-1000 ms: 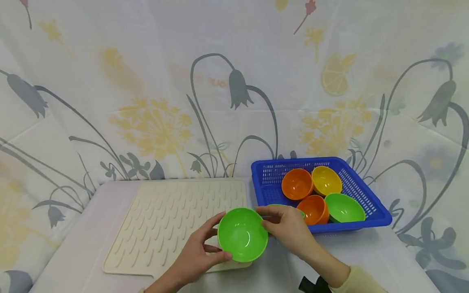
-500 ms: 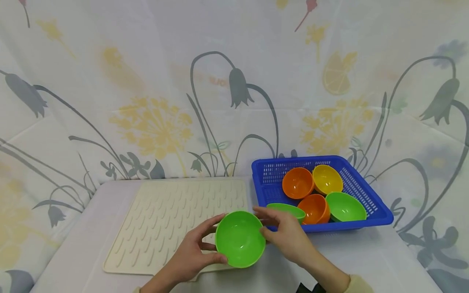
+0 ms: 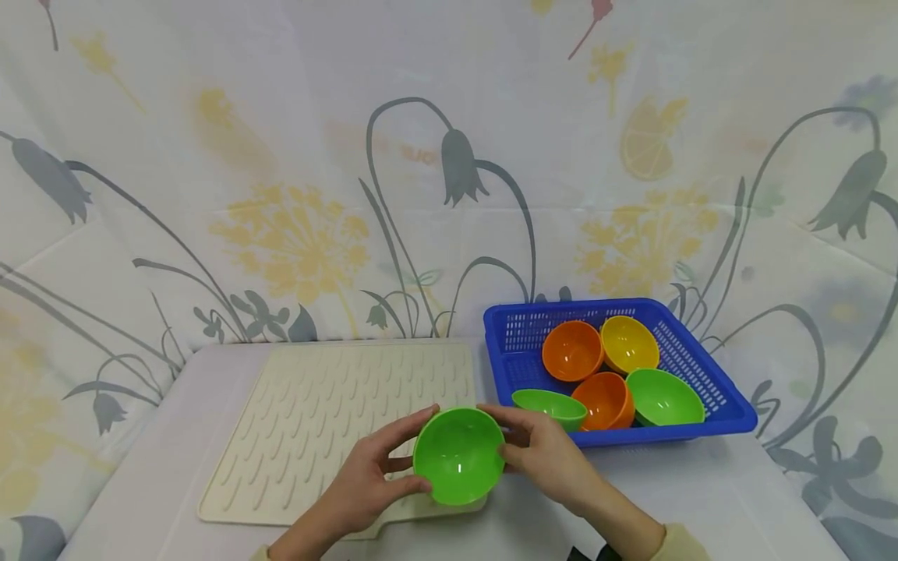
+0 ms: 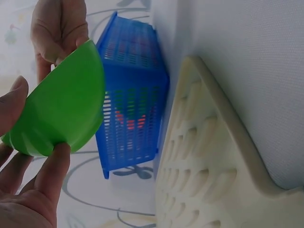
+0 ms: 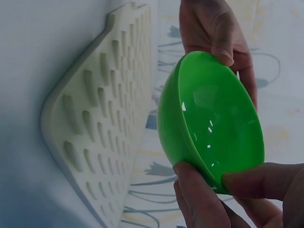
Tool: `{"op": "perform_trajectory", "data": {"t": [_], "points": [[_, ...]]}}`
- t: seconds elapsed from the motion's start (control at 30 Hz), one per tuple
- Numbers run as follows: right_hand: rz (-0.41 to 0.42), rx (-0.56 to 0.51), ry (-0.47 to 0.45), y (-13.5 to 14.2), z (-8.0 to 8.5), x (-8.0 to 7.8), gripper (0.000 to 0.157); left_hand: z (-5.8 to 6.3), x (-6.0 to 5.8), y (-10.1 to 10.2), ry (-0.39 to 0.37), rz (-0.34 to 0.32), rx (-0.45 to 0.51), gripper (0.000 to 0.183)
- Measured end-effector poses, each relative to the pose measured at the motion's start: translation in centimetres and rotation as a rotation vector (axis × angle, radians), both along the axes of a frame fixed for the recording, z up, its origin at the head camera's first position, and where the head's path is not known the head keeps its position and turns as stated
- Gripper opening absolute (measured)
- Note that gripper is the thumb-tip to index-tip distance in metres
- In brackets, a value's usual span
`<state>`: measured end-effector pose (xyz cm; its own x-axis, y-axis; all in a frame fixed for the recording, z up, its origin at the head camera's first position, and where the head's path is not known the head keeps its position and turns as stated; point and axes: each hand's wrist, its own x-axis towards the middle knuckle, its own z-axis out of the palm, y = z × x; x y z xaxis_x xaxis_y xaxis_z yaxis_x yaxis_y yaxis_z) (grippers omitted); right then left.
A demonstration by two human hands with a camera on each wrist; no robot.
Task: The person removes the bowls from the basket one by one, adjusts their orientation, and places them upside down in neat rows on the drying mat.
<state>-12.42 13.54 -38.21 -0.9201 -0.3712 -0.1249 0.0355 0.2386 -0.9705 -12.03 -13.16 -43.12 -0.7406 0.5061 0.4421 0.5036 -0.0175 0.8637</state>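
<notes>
Both hands hold one green bowl (image 3: pixel 459 458) above the front right part of a cream drying mat (image 3: pixel 337 428). Its hollow side faces the head camera. My left hand (image 3: pixel 372 475) grips the bowl's left side, thumb at the lower rim and fingers behind. On the opposite side my right hand (image 3: pixel 550 456) pinches the rim between thumb and fingers. In the right wrist view the green bowl (image 5: pixel 218 123) is tilted, its inside bare and glossy. The left wrist view shows the outer wall of the green bowl (image 4: pixel 66 99), with fingers spread against it.
A blue basket (image 3: pixel 508 366) stands at the right, behind the right hand. Inside are two orange bowls (image 3: pixel 571 351), a yellow bowl (image 3: pixel 629 343) and two more green bowls (image 3: pixel 665 397). A flower-printed curtain (image 3: pixel 449 234) hangs behind the white table (image 3: pixel 701 491).
The held green bowl has shifted slightly down and left and its tilt has changed a little. Both hands keep hold of it. The right hand no longer covers the green bowl in the basket's front left.
</notes>
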Motion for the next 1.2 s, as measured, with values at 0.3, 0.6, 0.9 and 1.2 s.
{"op": "perform_trajectory", "data": {"t": [0.3, 0.6, 0.9, 1.2], "points": [[-0.011, -0.045, -0.023, 0.0, -0.2, 0.1, 0.048, 0.2, -0.3, 0.2, 0.081, 0.013, 0.013, 0.075], [-0.041, -0.12, -0.101, -0.4, 0.2, 0.3, 0.054, 0.5, -0.3, -0.2, 0.098, 0.048, -0.031, 0.07], [-0.047, -0.156, -0.094, -1.2, 0.1, 0.0, 0.055, 1.1, -0.1, -0.3, 0.359, 0.063, -0.123, 0.068], [-0.054, -0.278, -0.056, -1.7, 0.0, 0.4, 0.053, 1.5, -0.3, -0.6, 0.26, 0.119, 0.055, 0.077]]}}
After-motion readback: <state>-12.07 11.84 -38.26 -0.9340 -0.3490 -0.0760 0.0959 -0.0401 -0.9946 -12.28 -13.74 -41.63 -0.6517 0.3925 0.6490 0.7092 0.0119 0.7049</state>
